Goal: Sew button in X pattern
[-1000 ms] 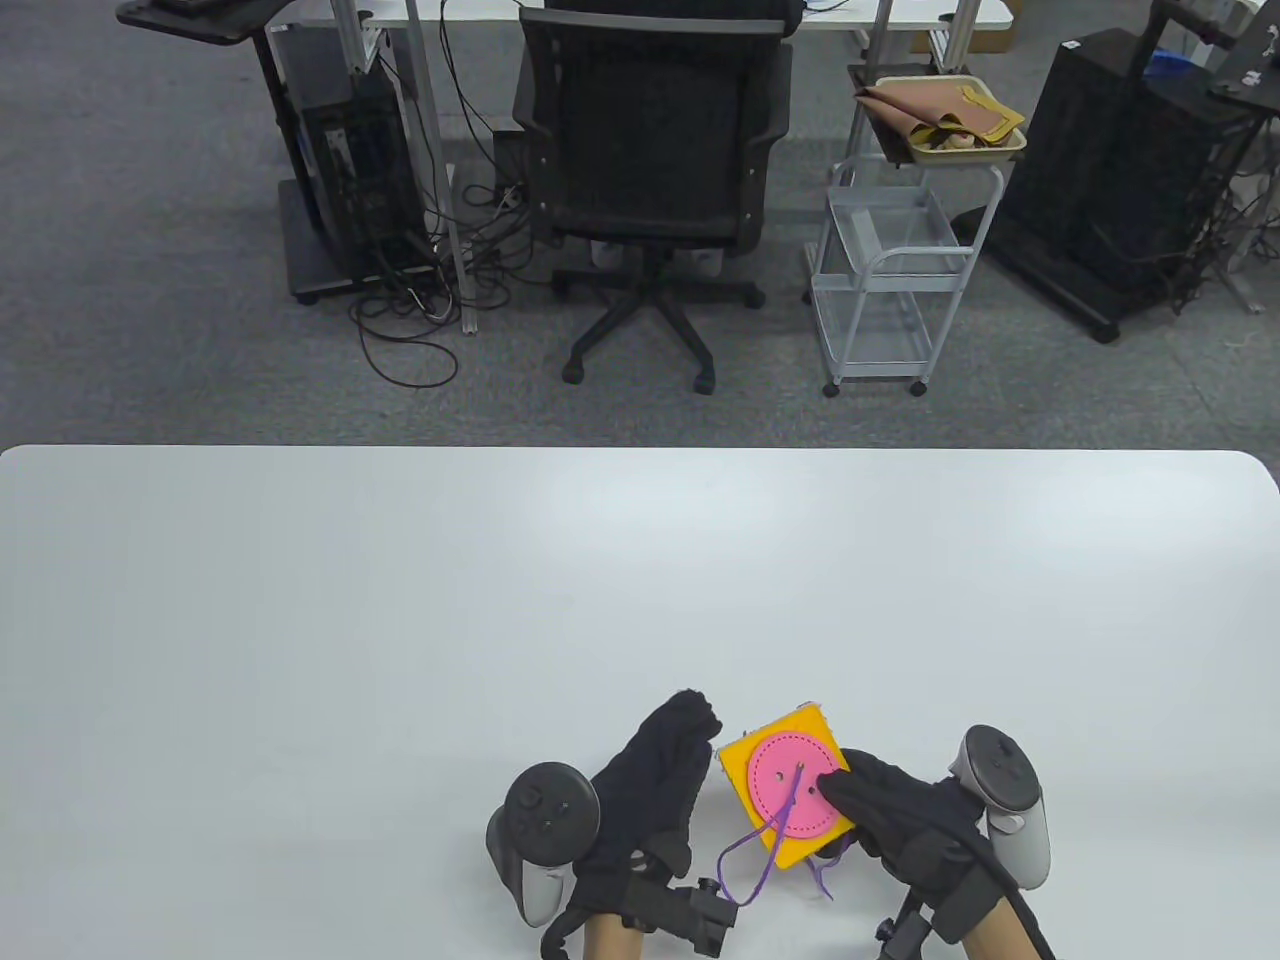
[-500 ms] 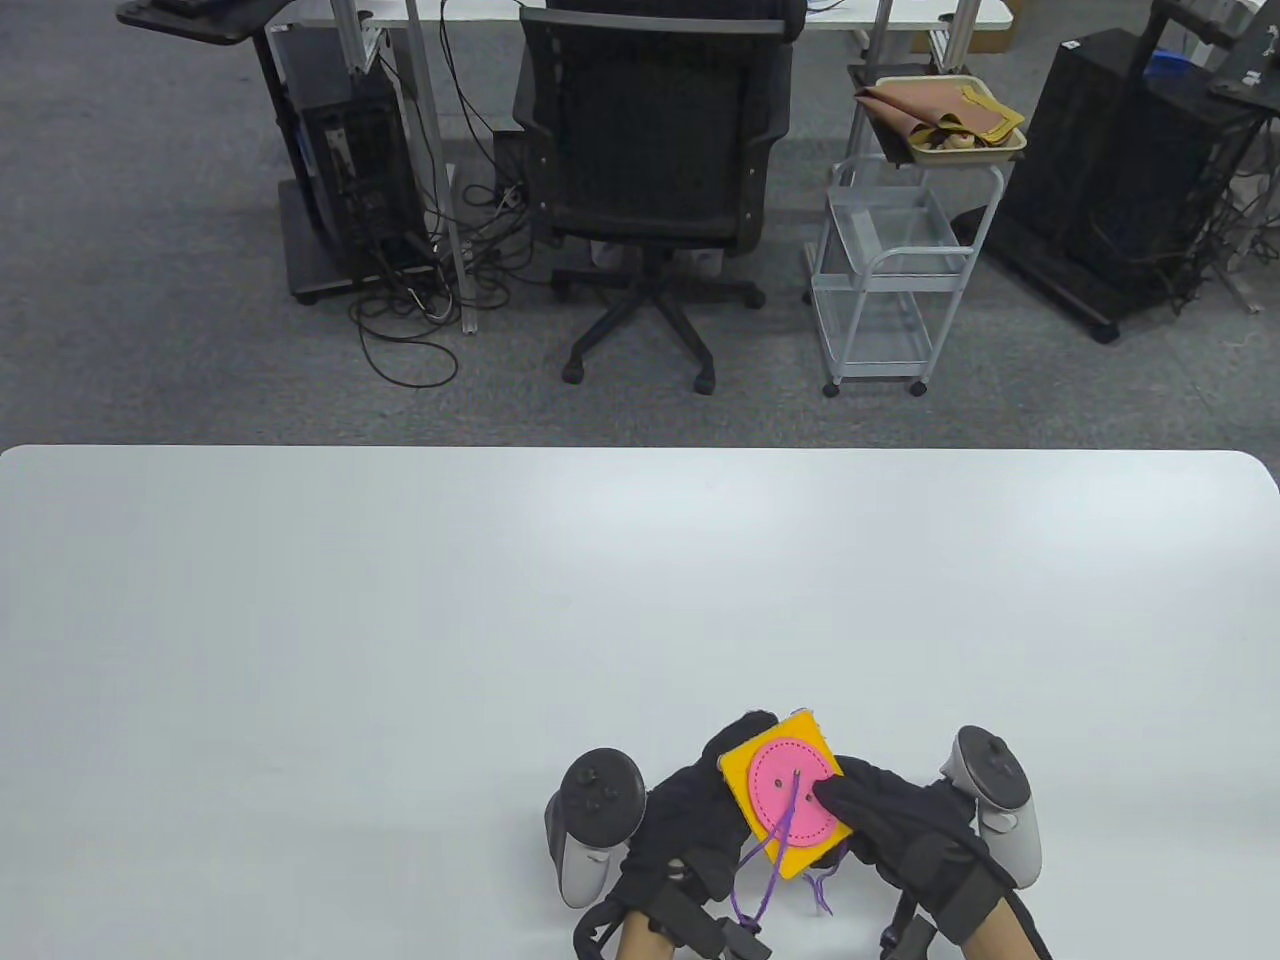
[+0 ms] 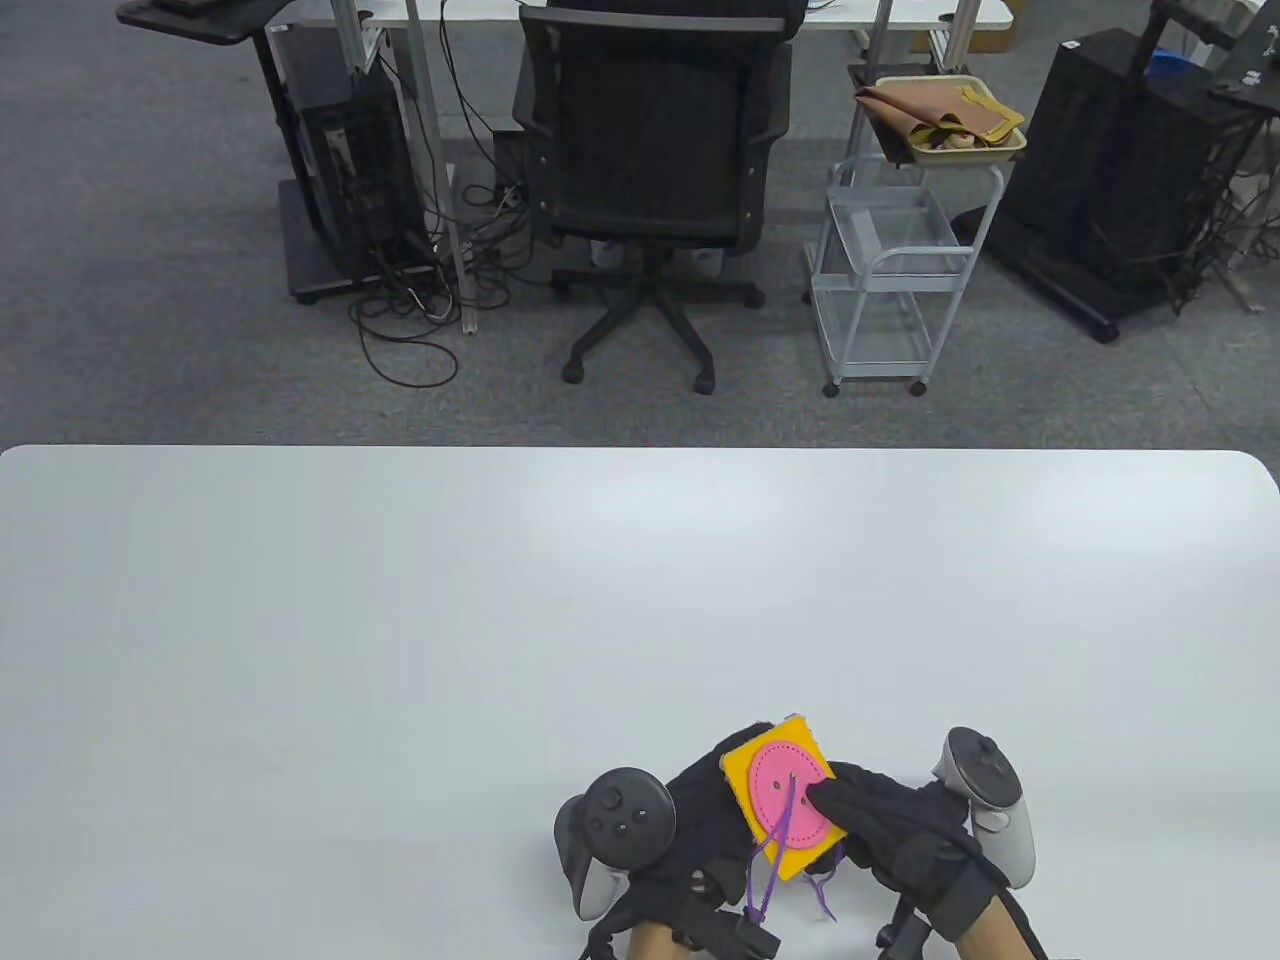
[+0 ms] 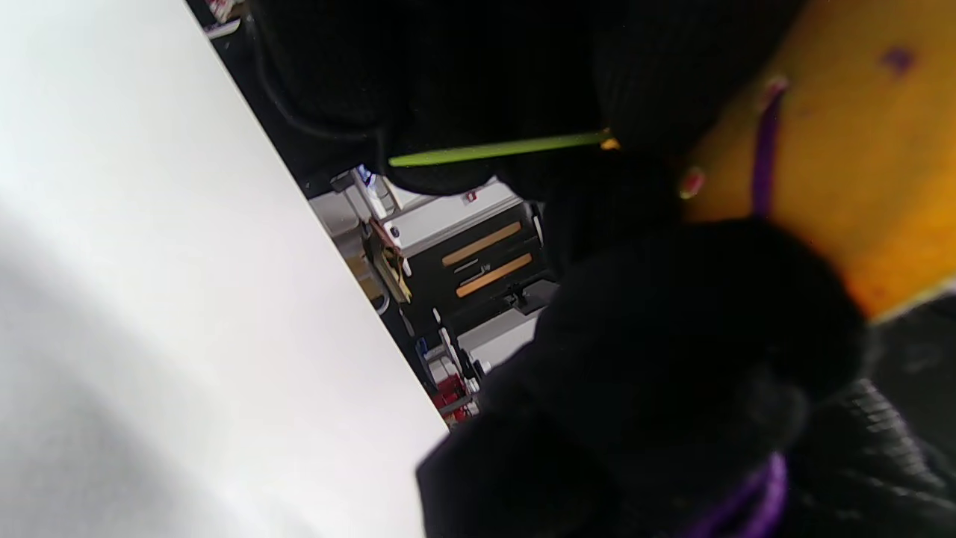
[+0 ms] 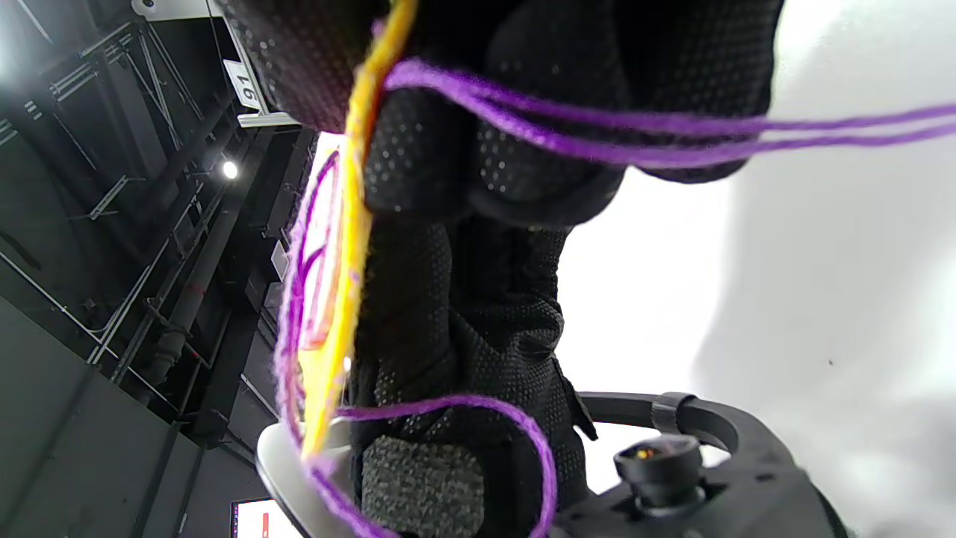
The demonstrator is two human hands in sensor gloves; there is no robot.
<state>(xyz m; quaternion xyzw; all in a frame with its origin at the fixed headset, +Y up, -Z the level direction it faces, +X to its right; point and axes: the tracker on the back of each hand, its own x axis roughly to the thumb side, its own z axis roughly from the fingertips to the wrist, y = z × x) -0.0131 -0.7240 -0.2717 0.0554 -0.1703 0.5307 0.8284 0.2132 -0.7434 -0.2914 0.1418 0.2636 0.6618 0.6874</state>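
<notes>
Purple thread (image 3: 768,872) hangs in loose loops at the near edge of your white desk (image 3: 400,620), trailing from the round pink felt button (image 3: 787,807) on the square yellow felt pad (image 3: 741,773). Your right hand (image 3: 880,815) grips that pad's right edge, thumb pressed on the button's face. Your left hand (image 3: 700,810) is tucked under the pad from the left, fingers behind it, pinching a thin green needle (image 4: 497,148). Beyond the desk stands a black office chair (image 3: 655,150).

Matt felt square (image 3: 787,810), fuzzy thread (image 3: 765,880)
</notes>
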